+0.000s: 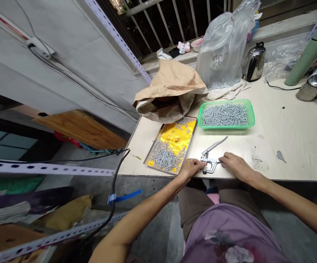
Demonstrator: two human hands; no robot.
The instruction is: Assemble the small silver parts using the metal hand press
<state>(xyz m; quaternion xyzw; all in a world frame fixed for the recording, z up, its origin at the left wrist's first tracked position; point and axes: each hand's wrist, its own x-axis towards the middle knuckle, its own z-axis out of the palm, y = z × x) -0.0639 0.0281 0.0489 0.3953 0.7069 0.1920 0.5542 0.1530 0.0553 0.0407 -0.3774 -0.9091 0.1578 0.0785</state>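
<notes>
"So, what lies farthest left on the table (292,146)?"

"A shallow, thin-rimmed tray (187,146), lined with glossy yellow cloth (172,135) and scattered with small, slim metal pieces (164,157). Just behind it slumps a creased brown paper bag (172,84), mouth gaping."

"And the left hand (189,168)?"

"Beside the tray's near right corner, thumb and fingers pinched together at the head of a metal hand tool (208,160). Whether they clasp the tool or some small part, I can't tell."

"Where's that tool?"

"Flat at the near edge, between both hands: silvery, with a curved frame, a coiled spring and one long lever slanting away, far and right."

"Farther back?"

"A green plastic basket (226,127), oblong, heaped with similar pieces; behind it, a crinkled translucent bag (218,47)."

"The right hand (236,168)?"

"Fingertips gripping the tool's right end."

"Far right?"

"A shiny steel kettle (256,64), then a smooth green cylinder (308,56)."
</notes>
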